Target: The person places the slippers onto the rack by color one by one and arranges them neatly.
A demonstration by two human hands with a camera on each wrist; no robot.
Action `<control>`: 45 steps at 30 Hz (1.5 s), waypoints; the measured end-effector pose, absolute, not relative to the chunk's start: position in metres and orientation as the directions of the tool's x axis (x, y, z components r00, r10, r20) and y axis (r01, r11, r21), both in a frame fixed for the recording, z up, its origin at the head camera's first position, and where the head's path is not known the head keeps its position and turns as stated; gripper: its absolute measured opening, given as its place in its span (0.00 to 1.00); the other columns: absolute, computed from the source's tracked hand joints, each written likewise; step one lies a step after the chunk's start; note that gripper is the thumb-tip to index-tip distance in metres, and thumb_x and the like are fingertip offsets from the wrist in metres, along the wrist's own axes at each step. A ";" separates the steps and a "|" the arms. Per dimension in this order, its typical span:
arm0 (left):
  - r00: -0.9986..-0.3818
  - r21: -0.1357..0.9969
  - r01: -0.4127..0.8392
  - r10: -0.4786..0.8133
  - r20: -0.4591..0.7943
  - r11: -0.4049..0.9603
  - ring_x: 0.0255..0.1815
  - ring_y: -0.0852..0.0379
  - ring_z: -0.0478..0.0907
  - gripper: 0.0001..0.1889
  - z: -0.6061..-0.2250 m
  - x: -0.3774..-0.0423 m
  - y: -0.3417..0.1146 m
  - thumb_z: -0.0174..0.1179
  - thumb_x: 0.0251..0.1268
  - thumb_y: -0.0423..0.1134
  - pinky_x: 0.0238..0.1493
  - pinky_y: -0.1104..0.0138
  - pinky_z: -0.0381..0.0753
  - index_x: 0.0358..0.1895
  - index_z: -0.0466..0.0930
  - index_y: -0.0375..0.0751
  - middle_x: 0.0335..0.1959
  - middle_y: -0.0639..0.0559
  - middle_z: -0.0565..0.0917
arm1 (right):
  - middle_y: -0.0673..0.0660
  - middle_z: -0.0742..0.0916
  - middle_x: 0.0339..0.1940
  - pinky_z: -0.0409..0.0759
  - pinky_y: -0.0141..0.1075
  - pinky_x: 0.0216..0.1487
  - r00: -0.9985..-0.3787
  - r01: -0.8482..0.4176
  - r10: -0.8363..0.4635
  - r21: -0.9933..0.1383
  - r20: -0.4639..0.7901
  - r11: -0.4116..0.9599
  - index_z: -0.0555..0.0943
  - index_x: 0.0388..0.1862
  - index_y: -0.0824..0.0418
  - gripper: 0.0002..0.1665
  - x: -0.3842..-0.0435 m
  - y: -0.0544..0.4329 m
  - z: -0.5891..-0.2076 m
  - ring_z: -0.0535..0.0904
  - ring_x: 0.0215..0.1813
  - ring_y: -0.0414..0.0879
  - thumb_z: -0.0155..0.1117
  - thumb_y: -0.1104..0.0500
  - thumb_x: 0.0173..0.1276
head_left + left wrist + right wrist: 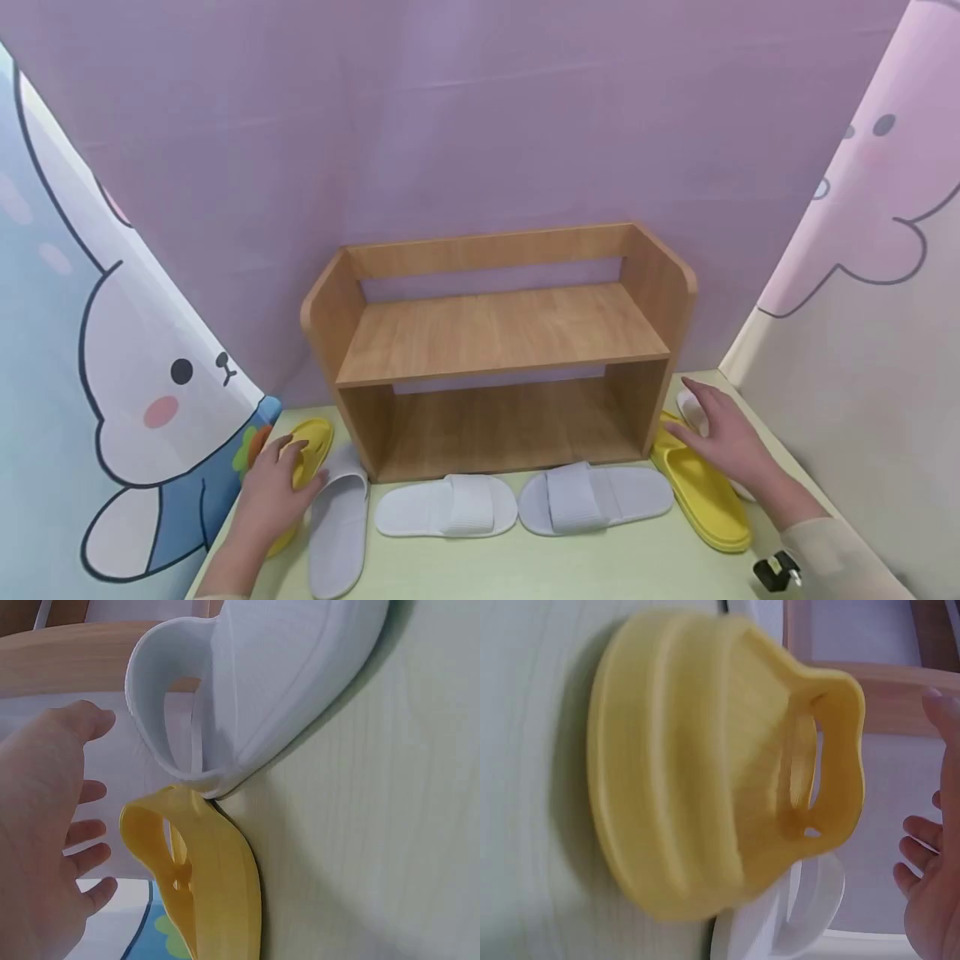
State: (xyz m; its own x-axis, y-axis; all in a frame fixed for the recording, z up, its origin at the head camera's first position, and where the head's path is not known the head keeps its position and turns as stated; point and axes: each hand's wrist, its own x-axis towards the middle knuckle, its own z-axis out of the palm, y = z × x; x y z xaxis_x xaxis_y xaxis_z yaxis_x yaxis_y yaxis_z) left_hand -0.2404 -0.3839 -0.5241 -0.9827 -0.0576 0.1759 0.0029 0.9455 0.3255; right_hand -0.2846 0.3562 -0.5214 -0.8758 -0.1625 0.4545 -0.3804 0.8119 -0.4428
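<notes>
Yellow slipper, smooth and moulded with a cut-out strap, lies left of the wooden rack, partly hidden under the left hand; that hand is wide, its thumb set apart and its fingers loosely bent above the strap. Second yellow slipper, thick-soled and rounded at the heel, lies slantwise at the rack's right end; the right hand hangs over it, wide too, thumb and fingers parted.

Pale grey slipper, smooth with a curved band, sits just beside the left yellow one; a white slipper shows partly behind the right hand. Before the rack two flat slippers lie crosswise, nearly end to end: a white ribbed slipper and a greyish ribbed slipper, both with finely corrugated straps; the rack is of light brown wood grain, two-tiered, with rounded upper side corners; beneath everything runs a pale, faintly grained surface; behind hangs a slightly creased purple backdrop.
</notes>
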 end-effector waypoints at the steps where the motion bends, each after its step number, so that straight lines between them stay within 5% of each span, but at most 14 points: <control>1: -0.983 0.336 -0.003 -0.065 0.173 0.942 0.76 0.20 0.63 0.42 -0.524 -0.238 -0.385 0.72 0.72 0.60 0.70 0.19 0.65 0.75 0.74 0.31 0.78 0.22 0.64 | 0.78 0.77 0.74 0.71 0.78 0.67 -0.877 -0.383 -0.155 -0.467 0.454 0.797 0.67 0.84 0.69 0.54 -0.285 0.354 -0.520 0.71 0.73 0.78 0.81 0.45 0.70; 5: -0.984 0.368 -0.024 -0.086 0.153 0.930 0.74 0.19 0.64 0.39 -0.526 -0.232 -0.392 0.72 0.73 0.57 0.68 0.18 0.66 0.75 0.74 0.32 0.78 0.23 0.64 | 0.76 0.80 0.72 0.76 0.72 0.65 -0.873 -0.400 -0.138 -0.524 0.468 0.752 0.70 0.81 0.71 0.49 -0.285 0.346 -0.520 0.76 0.69 0.74 0.82 0.50 0.71; 10: -0.985 0.386 -0.039 -0.100 0.138 0.921 0.71 0.19 0.66 0.39 -0.532 -0.228 -0.397 0.73 0.72 0.57 0.66 0.18 0.68 0.75 0.75 0.34 0.77 0.24 0.65 | 0.70 0.82 0.69 0.79 0.36 0.61 -0.857 -0.435 -0.120 -0.581 0.501 0.688 0.72 0.78 0.70 0.43 -0.283 0.337 -0.525 0.80 0.63 0.68 0.80 0.56 0.72; 13: -0.986 0.396 -0.057 -0.115 0.123 0.916 0.71 0.19 0.66 0.39 -0.533 -0.225 -0.399 0.73 0.71 0.58 0.66 0.17 0.68 0.76 0.74 0.37 0.77 0.24 0.65 | 0.69 0.84 0.67 0.77 0.25 0.59 -0.845 -0.461 -0.111 -0.608 0.523 0.647 0.73 0.77 0.71 0.41 -0.283 0.330 -0.527 0.80 0.61 0.67 0.80 0.61 0.72; 21: -0.982 0.391 -0.079 -0.139 0.126 0.917 0.72 0.19 0.65 0.43 -0.537 -0.217 -0.404 0.75 0.69 0.57 0.68 0.18 0.67 0.78 0.70 0.36 0.77 0.23 0.64 | 0.68 0.85 0.64 0.81 0.27 0.56 -0.845 -0.470 -0.102 -0.638 0.525 0.610 0.72 0.77 0.72 0.38 -0.284 0.313 -0.527 0.82 0.58 0.68 0.77 0.63 0.74; 30: -0.981 0.394 -0.130 -0.176 0.083 0.910 0.72 0.17 0.64 0.53 -0.543 -0.212 -0.411 0.76 0.67 0.61 0.69 0.20 0.68 0.80 0.63 0.27 0.77 0.19 0.61 | 0.66 0.88 0.59 0.75 0.15 0.52 -0.868 -0.398 -0.040 -0.646 0.494 0.651 0.75 0.74 0.68 0.31 -0.282 0.298 -0.529 0.88 0.54 0.63 0.74 0.61 0.78; 38: -0.988 0.414 -0.123 -0.149 0.030 0.902 0.71 0.18 0.62 0.59 -0.545 -0.205 -0.418 0.75 0.66 0.64 0.71 0.21 0.68 0.81 0.57 0.22 0.76 0.17 0.57 | 0.69 0.88 0.59 0.86 0.24 0.44 -0.869 -0.371 0.007 -0.660 0.495 0.653 0.74 0.73 0.69 0.29 -0.282 0.291 -0.531 0.88 0.54 0.65 0.72 0.66 0.77; 45: -0.984 0.435 -0.179 -0.170 -0.059 0.882 0.70 0.18 0.62 0.67 -0.553 -0.206 -0.425 0.76 0.61 0.70 0.71 0.22 0.68 0.83 0.51 0.22 0.76 0.15 0.54 | 0.69 0.87 0.60 0.86 0.25 0.39 -0.859 -0.379 0.014 -0.653 0.513 0.656 0.75 0.72 0.68 0.28 -0.282 0.290 -0.532 0.88 0.55 0.66 0.72 0.66 0.77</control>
State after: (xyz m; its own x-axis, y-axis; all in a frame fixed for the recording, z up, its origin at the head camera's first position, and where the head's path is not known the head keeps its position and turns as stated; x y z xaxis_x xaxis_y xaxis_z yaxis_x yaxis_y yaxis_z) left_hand -0.2056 -0.4248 -0.5527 -0.9837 -0.1700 -0.0592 -0.1787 0.8823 0.4355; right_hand -0.2823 0.2905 -0.5321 -0.8586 0.0143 0.5125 -0.3788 0.6558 -0.6530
